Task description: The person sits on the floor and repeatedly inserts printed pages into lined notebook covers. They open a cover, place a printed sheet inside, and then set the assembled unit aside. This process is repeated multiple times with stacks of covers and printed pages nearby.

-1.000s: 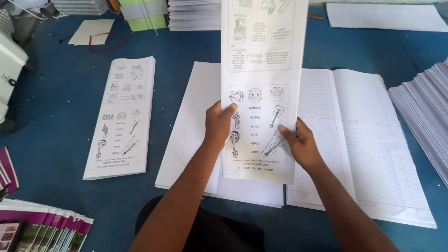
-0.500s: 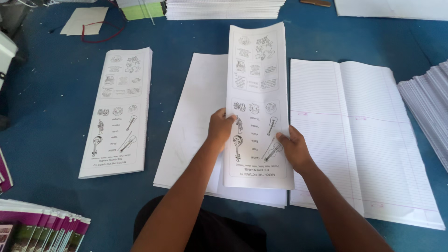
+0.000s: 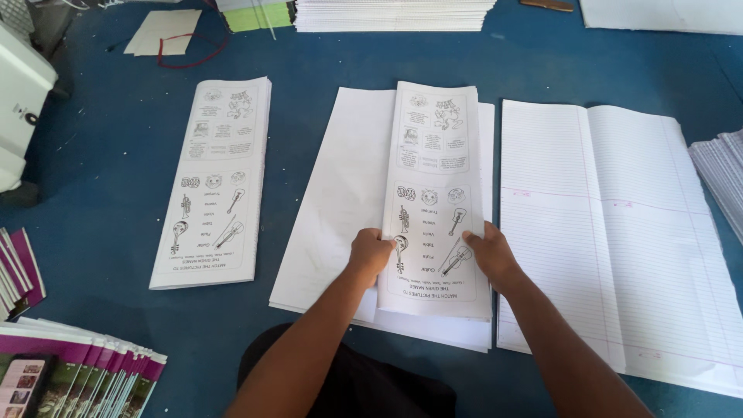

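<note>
A long narrow bundle of printed sheets (image 3: pixel 433 178) with black line drawings of musical instruments lies flat on a stack of blank white paper (image 3: pixel 333 193) on the blue table. My left hand (image 3: pixel 370 253) grips its lower left edge. My right hand (image 3: pixel 489 255) holds its lower right edge, fingers spread on the page. A second, similar printed bundle (image 3: pixel 213 178) lies to the left, apart from both hands.
Large ruled sheets (image 3: pixel 619 232) lie to the right. More white paper stacks sit at the far edge (image 3: pixel 395 14) and at the right edge (image 3: pixel 720 178). Fanned purple booklets (image 3: pixel 77 371) lie at bottom left, a white machine (image 3: pixel 19 101) at left.
The printed bundle was held up tilted toward me; both hands have lowered it, and it now lies flat on the blank paper stack.
</note>
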### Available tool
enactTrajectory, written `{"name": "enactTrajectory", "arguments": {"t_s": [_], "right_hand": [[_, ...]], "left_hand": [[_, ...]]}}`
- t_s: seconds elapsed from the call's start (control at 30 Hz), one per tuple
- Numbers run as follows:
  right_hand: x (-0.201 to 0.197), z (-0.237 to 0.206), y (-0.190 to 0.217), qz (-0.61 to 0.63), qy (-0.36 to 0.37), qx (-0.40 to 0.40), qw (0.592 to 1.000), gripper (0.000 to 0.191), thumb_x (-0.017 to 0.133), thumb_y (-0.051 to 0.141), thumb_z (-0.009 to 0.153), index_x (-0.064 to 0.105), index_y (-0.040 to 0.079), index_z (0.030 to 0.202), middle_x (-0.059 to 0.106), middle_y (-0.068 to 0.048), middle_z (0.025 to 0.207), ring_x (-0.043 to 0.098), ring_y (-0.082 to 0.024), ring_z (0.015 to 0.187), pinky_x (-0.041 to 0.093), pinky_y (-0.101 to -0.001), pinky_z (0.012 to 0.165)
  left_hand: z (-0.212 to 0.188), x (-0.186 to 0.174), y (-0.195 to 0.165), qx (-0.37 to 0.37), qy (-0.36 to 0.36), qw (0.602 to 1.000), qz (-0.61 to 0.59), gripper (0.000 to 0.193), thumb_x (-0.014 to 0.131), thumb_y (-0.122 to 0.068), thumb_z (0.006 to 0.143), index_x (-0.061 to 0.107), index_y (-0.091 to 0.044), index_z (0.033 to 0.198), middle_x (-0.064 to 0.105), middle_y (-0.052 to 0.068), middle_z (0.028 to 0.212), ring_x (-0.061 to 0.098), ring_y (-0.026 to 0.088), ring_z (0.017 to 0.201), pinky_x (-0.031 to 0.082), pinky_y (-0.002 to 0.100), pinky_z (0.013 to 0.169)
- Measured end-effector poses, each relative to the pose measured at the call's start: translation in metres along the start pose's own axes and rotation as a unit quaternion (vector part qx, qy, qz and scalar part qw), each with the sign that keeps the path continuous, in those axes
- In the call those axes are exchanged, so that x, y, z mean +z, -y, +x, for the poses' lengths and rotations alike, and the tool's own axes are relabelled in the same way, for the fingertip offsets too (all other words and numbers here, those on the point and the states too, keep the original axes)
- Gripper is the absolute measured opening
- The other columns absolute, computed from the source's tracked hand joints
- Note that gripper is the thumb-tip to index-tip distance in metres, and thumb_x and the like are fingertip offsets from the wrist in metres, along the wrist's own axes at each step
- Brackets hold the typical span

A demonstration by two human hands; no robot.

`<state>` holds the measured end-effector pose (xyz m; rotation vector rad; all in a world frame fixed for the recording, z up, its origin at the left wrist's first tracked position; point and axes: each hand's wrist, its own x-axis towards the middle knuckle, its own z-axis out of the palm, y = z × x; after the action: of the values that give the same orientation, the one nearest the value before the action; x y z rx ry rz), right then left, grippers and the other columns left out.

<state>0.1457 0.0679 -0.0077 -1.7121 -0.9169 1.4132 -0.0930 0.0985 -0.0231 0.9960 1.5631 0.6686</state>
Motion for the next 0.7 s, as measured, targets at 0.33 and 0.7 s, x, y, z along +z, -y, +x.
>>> {"name": "enactTrajectory", "arguments": {"t_s": [0.33,0.7], "right_hand": [[-0.001,-0.011,0.035,-0.063,0.039,0.001,0.997,0.040,0.058,0.014,0.096,0.055,-0.004,0.131,0.068,-0.019,0.104,0.068,-0.024,0.087,0.058,-0.0365,0.078],[0.078,-0.004,0.099,0.003,0.115,-0.059,0.992,0.051,0.060,0.015,0.094,0.048,0.002,0.142,0.068,-0.012,0.115,0.067,-0.023,0.105,0.056,-0.0410,0.088]], "left_hand": [[0.003,-0.012,-0.012,0.036,-0.060,0.998,0.006,0.024,0.067,-0.008,0.087,0.069,0.004,0.107,0.074,0.019,0.097,0.073,0.025,0.083,0.058,0.037,0.073],[0.019,-0.120,-0.043,0.129,-0.132,0.982,0.046,0.024,0.069,-0.008,0.082,0.072,0.005,0.103,0.075,0.019,0.091,0.073,0.025,0.078,0.054,0.037,0.066]]}}
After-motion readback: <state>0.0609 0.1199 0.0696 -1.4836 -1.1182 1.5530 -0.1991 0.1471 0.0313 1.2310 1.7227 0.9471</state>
